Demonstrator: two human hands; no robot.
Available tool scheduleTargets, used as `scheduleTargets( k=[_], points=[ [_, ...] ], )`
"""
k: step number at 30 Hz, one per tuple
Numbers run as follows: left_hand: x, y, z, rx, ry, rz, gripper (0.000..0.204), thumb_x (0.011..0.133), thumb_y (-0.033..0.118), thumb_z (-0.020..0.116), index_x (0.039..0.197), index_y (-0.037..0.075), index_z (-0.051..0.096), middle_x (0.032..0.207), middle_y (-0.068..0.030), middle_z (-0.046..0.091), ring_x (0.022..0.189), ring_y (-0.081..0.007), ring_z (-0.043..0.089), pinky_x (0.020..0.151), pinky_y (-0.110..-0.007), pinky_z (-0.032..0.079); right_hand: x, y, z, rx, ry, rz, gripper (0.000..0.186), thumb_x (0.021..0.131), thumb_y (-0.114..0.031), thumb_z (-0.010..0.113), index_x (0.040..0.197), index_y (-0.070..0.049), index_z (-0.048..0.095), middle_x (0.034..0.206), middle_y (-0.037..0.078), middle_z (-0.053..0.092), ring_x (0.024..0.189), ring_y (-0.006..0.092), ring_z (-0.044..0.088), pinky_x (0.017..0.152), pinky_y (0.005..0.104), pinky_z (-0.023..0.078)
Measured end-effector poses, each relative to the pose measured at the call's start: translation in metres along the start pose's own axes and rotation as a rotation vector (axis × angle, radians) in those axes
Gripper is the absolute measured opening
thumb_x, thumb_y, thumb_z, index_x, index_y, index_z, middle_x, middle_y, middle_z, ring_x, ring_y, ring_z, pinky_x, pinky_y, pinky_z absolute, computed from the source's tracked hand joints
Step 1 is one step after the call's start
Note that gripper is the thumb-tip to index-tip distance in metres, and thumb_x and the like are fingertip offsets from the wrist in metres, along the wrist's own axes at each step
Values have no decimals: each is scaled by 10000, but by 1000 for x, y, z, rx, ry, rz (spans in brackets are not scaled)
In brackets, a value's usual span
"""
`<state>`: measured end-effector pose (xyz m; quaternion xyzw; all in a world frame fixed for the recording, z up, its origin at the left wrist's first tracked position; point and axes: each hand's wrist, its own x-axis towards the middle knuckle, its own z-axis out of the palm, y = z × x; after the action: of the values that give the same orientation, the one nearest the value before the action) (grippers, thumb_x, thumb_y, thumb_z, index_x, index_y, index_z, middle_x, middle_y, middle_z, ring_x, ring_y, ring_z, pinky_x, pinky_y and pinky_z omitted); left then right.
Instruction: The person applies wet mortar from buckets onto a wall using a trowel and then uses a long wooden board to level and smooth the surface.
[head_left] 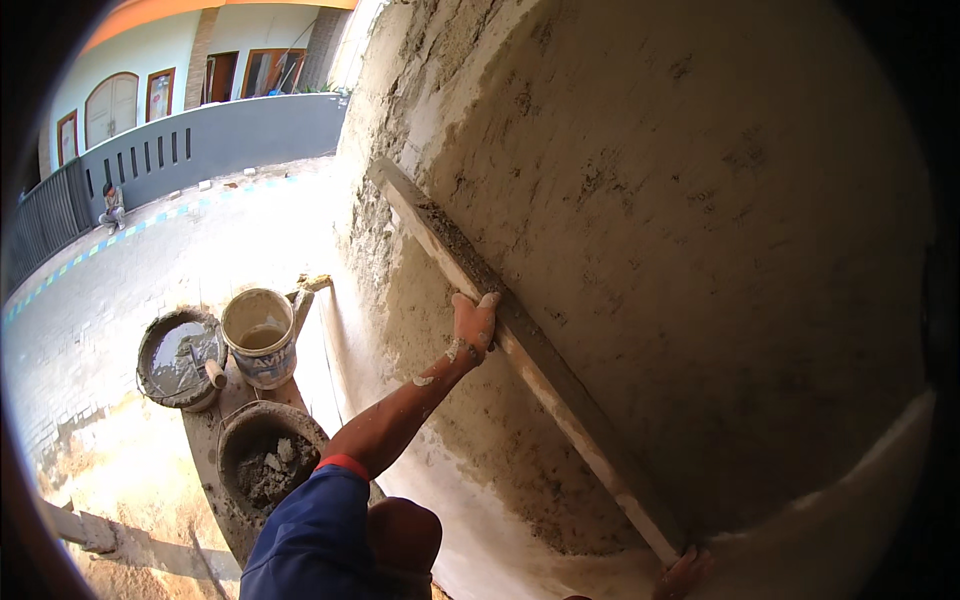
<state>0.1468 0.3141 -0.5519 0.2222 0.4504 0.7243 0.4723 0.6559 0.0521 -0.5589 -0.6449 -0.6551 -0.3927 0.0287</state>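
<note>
A long wooden straightedge (560, 400) lies slantwise against a freshly plastered wall (700, 250), its upper end toward the left. Wet mortar (450, 232) clings along its upper edge. My left hand (475, 325), smeared with plaster, is closed around the straightedge above its middle, the thumb lying over the top. At the lower end, near the bottom of the view, my right hand (685, 574) grips the board; it is in shade and only partly seen. Left of the board, the plaster is patchy and rough.
On a plank (207, 452) at the left stand a bucket of grey slurry (172, 362) with a wooden-handled tool, a white bucket (266, 368) with murky liquid, and a dark bucket of mortar (232, 445). Beyond the paved street, a person (112, 208) sits by a grey wall (240, 130).
</note>
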Motion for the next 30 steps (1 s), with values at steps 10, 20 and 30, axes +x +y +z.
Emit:
scheduleTargets(
  k=[10,20,30],
  points=[
    [7,184,104,220,6,481,607,786,314,613,1037,-152,316,1028,-322,533,916,-385,594,770,-398,490,44,22,-24,-87,20,178,529,876,-350,487,1251,12,391,1239,199,450,1160,428,387,1006,552,251],
    [9,256,128,225,-2,553,650,785,334,584,1101,-165,314,1055,-327,530,955,-388,584,764,-406,502,83,2,-53,56,156,162,764,856,-607,371,1268,36,392,1265,163,444,1190,397,375,991,556,276],
    [-21,125,99,344,50,433,577,774,334,614,1006,-118,341,994,-322,543,962,-422,558,843,-432,436,-5,40,22,-312,-348,113,510,910,-344,415,1309,-29,373,1303,210,397,1228,411,333,1025,577,211]
  ],
)
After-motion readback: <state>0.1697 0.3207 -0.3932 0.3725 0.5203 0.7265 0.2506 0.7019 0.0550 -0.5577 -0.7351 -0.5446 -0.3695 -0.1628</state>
